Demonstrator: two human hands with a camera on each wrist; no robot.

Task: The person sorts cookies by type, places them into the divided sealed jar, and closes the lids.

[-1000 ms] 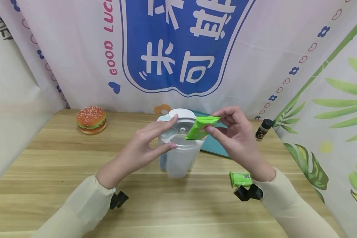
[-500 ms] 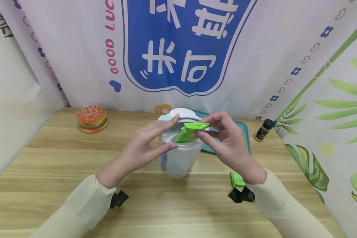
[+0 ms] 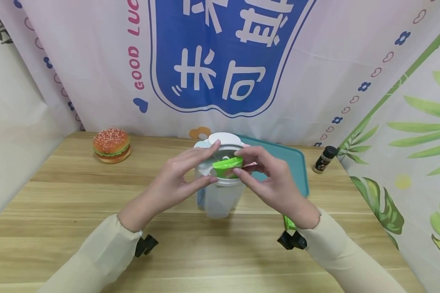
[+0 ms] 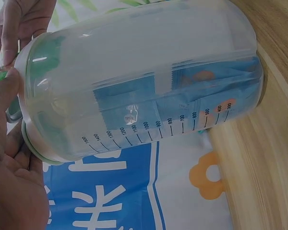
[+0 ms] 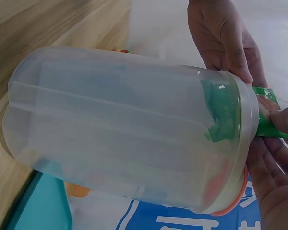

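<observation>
My right hand (image 3: 269, 173) pinches a small green packet (image 3: 223, 167) between thumb and fingers at the open mouth of a clear plastic storage canister (image 3: 220, 199). The packet lies tilted across the opening, just inside the rim in the head view. Against the other side of the lid (image 3: 224, 138) rests my left hand (image 3: 181, 171), thumb and index finger extended and spread. The left wrist view shows blue packets (image 4: 129, 103) behind the canister's scale-marked wall. Green shows through the wall near the rim. Another green packet (image 3: 289, 223) lies on the table, partly hidden by my right wrist.
A teal tray (image 3: 293, 162) lies behind the canister to the right. Farther right stands a black-capped bottle (image 3: 324, 159). A toy hamburger (image 3: 111, 145) sits at the back left of the wooden table (image 3: 132, 187). A printed curtain (image 3: 106, 81) hangs behind.
My right hand has moved left and slightly down, bringing the green packet from beside the lid into the canister's mouth. The left hand has stayed at the lid.
</observation>
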